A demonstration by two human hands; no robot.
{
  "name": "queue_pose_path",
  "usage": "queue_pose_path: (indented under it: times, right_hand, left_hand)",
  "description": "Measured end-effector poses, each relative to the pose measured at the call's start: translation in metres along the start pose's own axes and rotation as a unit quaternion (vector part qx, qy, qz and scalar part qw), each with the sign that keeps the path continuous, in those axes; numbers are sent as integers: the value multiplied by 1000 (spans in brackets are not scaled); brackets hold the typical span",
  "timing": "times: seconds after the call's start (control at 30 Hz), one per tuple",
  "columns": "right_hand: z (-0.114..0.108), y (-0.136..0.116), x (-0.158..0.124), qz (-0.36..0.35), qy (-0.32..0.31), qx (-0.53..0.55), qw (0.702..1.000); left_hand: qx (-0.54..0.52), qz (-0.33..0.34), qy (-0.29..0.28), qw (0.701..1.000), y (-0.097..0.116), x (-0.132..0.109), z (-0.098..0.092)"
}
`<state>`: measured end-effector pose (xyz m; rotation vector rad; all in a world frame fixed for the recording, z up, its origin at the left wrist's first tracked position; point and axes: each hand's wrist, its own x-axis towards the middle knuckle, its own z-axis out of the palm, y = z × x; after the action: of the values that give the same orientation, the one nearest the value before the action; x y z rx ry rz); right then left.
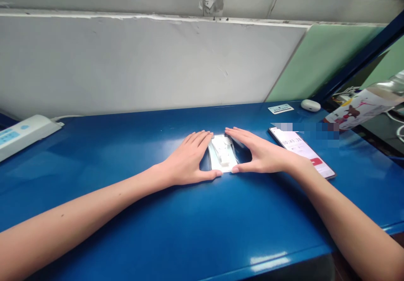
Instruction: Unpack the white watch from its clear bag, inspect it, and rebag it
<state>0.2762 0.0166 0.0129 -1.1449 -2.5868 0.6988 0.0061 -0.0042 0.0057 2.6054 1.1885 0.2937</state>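
Between my two hands lies a small, flat, pale packet (223,155) on the blue tabletop, glossy like clear plastic, with a whitish piece on or inside it that I cannot make out. My left hand (191,159) rests at its left side, fingers stretched out to the far left corner and thumb by the near edge. On the right, my right hand (257,152) mirrors this, its fingers extended near the far right corner and its thumb at the near right corner. Both hands are open, framing the packet rather than gripping it.
A phone (303,152) showing a running timer lies beside my right forearm. Behind it are a card (280,109) and a white earbud case (311,105). A labelled bottle (362,106) leans at the right. A white power strip (28,133) is at the left, and a wall backs the table.
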Motion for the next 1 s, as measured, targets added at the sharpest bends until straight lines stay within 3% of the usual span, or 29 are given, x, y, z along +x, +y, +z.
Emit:
queue_pose_path:
  times: [0.6,0.87,1.0]
  right_hand:
    - [-2,-4,1,1,-12,-36,999]
    - [-5,-2,5,24,108,-58,992]
    - [-7,-6,6,37,120,-59,990]
  left_hand:
    - [-3,-7,12,1000,-1,-2,1]
    - [-15,-4,49,999,-5,-3,6]
    - [-13,-10,58,998,-4,-2,4]
